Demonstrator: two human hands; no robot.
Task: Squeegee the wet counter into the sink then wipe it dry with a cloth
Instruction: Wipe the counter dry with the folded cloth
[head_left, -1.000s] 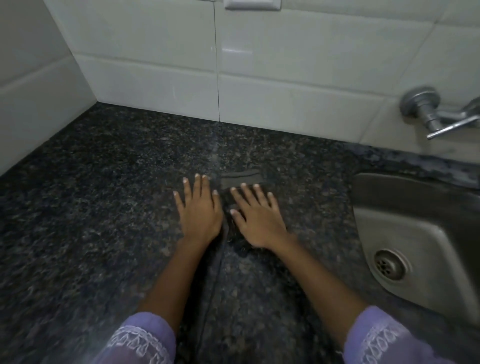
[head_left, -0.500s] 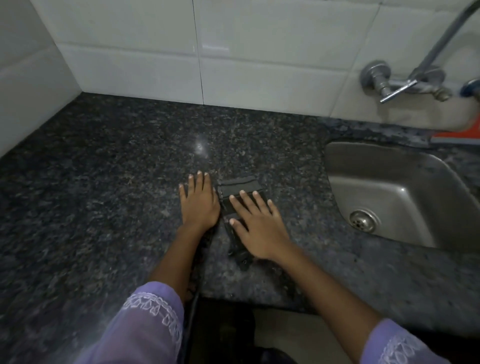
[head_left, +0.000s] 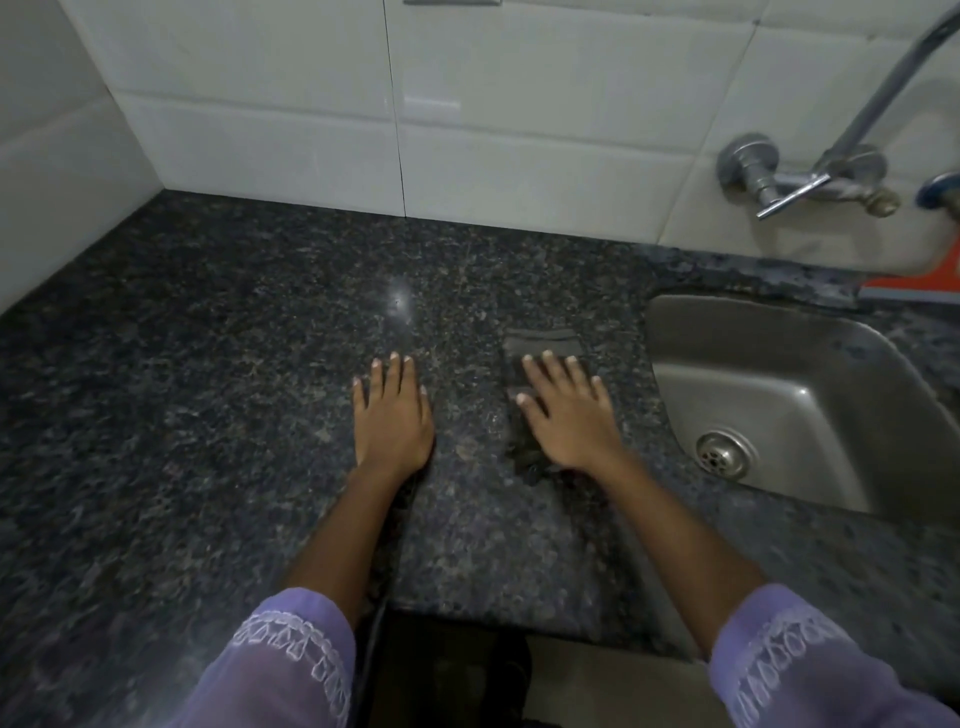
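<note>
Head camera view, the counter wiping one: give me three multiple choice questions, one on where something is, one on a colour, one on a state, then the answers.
1. Where does the sink lie relative to the dark cloth?
A. To its right
B. To its left
C. Behind it, against the wall

2. What colour is the object on the counter behind the sink?
A. Green
B. Orange-red
C. Yellow

3. What is the right hand doing?
A. Raised above the tap
B. Gripping the sink rim
C. Lying flat on the cloth

Answers:
1. A, the steel basin is set into the counter just right of the cloth.
2. B, an orange-red edge shows below the tap.
3. C, its fingers are spread over the cloth, while the left hand lies flat on bare counter.
</note>
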